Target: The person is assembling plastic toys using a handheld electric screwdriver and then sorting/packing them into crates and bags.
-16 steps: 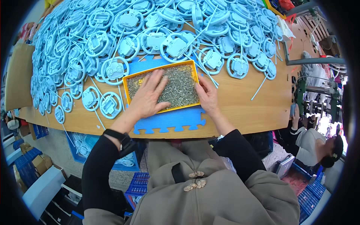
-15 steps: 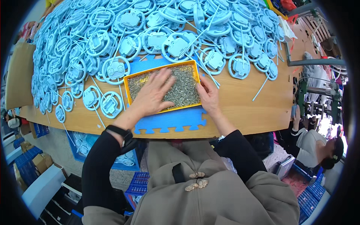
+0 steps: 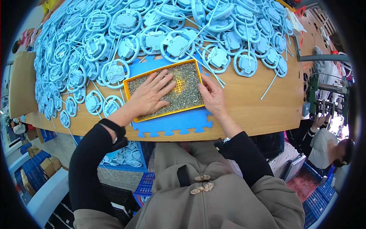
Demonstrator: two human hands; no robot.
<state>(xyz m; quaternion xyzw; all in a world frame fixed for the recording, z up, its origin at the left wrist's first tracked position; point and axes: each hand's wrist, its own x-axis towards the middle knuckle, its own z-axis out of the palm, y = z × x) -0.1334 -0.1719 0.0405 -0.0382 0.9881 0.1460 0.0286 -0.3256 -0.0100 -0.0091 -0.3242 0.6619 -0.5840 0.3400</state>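
A shallow yellow tray (image 3: 178,86) full of small metal screws (image 3: 187,98) rests on a blue foam mat (image 3: 173,124). My left hand (image 3: 149,95) lies palm down over the screws in the tray's left half, fingers stretched out and slightly apart. At the tray's right side, my right hand (image 3: 214,98) pinches the rim, its thumb by the inner edge and its fingers outside. A yellow patch of tray bottom shows among the screws, right of my left fingertips.
A large heap of light-blue plastic rings with boxy centres and thin stems (image 3: 126,23) covers the far wooden table (image 3: 251,110). A cardboard piece (image 3: 23,84) stands at left. Below the table, a blue crate (image 3: 143,156) holds similar parts. Another person (image 3: 324,147) sits at right.
My left hand has slid a little left and down across the screws, and more of the yellow tray bottom now shows. My right hand stays at the tray's rim. The view has shifted slightly.
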